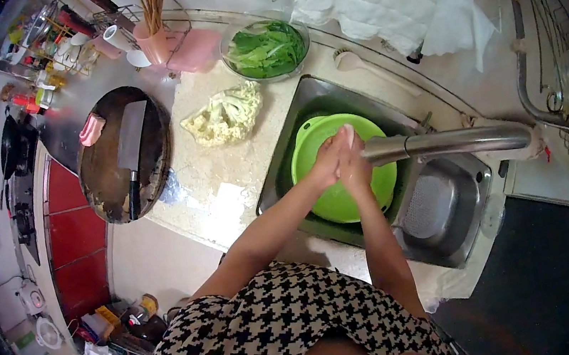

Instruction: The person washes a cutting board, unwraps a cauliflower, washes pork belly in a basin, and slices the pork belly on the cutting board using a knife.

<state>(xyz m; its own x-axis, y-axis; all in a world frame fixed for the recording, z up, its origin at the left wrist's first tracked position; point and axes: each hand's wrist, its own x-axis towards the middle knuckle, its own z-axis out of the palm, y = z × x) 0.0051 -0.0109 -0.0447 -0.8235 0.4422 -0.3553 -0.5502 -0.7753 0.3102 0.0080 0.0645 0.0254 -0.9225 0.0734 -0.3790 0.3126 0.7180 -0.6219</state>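
Over a green plastic basin in the left bowl of a steel sink, my left hand and my right hand are pressed together. A small white piece shows between their fingertips; what it is I cannot tell, nor which hand bears it. The end of the steel faucet is right beside my right hand. Left of the sink, a piece of cauliflower lies on the counter. Behind it stands a clear bowl of green leaves.
A cleaver and a small pink-and-white piece lie on a round wooden board at the left. A brush lies behind the sink, below a hanging white cloth. A pink cup holds chopsticks.
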